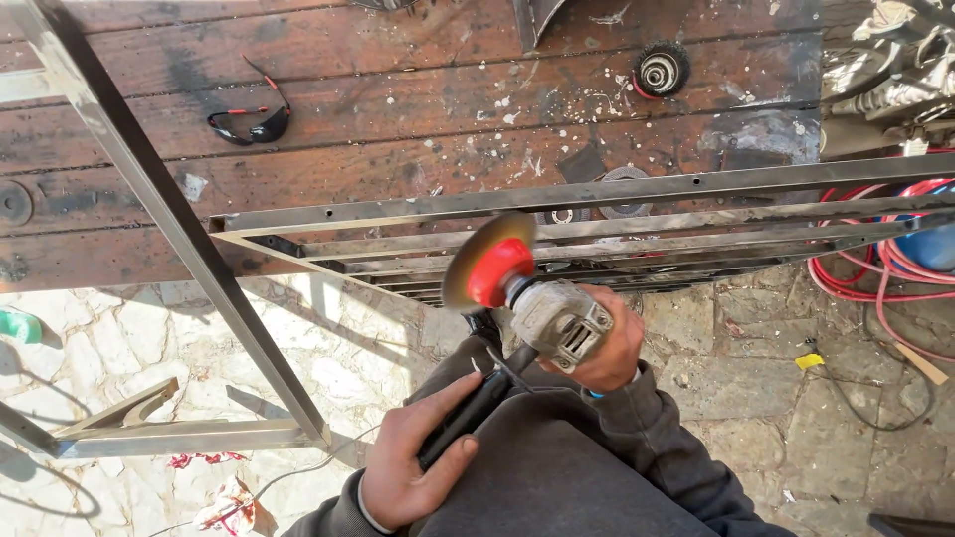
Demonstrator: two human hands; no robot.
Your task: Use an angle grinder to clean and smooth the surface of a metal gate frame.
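Note:
I hold an angle grinder (557,320) over my lap. My right hand (609,350) wraps around its grey gear head. My left hand (403,462) grips the black rear body (468,413). The round disc (476,249) with a red hub (497,270) faces up and left. It sits just in front of the steel angle-bar frame (597,191), close to its lower bars. Whether the disc touches the metal cannot be told.
The frame rests partly on a worn wooden workbench (398,89); one long bar (169,219) slants down to the stone floor (756,398). Black safety glasses (254,124) and a wire cup brush (660,70) lie on the bench. Red hoses (875,268) coil at the right.

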